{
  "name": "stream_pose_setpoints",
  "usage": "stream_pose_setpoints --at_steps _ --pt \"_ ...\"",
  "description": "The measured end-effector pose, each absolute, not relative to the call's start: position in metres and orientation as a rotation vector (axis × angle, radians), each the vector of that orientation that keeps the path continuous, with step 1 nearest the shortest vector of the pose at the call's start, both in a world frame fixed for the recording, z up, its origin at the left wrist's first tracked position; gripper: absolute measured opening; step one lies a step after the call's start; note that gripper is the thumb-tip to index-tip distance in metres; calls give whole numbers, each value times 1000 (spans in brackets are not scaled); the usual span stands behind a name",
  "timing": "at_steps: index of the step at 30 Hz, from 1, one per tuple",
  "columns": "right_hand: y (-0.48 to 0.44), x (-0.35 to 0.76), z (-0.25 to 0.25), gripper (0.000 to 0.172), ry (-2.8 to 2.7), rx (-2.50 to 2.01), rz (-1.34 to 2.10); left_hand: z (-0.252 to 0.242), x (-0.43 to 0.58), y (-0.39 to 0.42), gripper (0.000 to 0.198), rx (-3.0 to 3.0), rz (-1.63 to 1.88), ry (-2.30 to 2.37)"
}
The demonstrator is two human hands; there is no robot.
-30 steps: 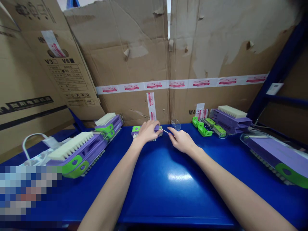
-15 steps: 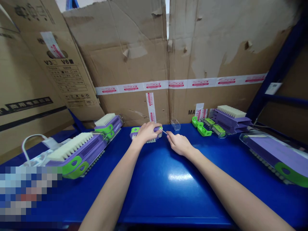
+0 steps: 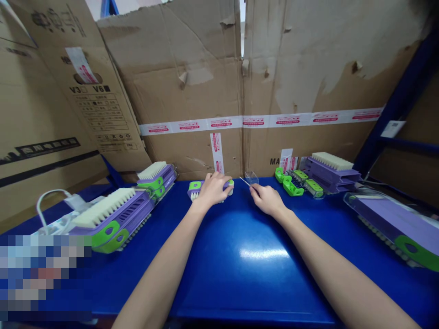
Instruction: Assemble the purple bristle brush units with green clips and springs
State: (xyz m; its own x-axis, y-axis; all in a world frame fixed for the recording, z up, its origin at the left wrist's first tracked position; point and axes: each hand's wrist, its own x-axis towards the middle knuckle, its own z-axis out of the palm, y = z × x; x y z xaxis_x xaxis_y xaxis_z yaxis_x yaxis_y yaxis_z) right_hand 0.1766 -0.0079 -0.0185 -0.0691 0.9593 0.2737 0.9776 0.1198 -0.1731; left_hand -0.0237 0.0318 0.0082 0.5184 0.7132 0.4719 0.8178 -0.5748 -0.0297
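Observation:
A purple and green brush (image 3: 195,186) with white bristles lies bristles down on the blue table. Over its top and right end my left hand (image 3: 213,191) is closed, hiding its middle. My right hand (image 3: 269,200) pinches a thin metal tool (image 3: 244,182) whose slim tip points up and left, a little apart from the brush. Whether it is a screwdriver or tweezers cannot be made out. Just behind the tool stands a small clear plastic box (image 3: 252,177).
Purple brush units (image 3: 111,212) stand at the left near a power strip with a white cable (image 3: 43,210). At the right are green parts (image 3: 293,186), a stacked purple unit (image 3: 331,171) and a large purple unit (image 3: 394,214). Cardboard (image 3: 188,91) walls the back.
My right hand has drawn back to the right, taking the metal tool's tip off the right end of the brush. My left hand keeps its hold on the brush.

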Motion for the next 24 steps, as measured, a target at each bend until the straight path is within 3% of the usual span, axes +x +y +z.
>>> stream_pose_setpoints --at_steps 16,24 --pt "-12 170 -18 37 -2156 -1979 -30 -3 -14 25 31 -2440 -571 -1120" --pt "-16 162 -18 35 -2221 -1931 -64 -2 -8 24 31 -2549 -720 -1198"
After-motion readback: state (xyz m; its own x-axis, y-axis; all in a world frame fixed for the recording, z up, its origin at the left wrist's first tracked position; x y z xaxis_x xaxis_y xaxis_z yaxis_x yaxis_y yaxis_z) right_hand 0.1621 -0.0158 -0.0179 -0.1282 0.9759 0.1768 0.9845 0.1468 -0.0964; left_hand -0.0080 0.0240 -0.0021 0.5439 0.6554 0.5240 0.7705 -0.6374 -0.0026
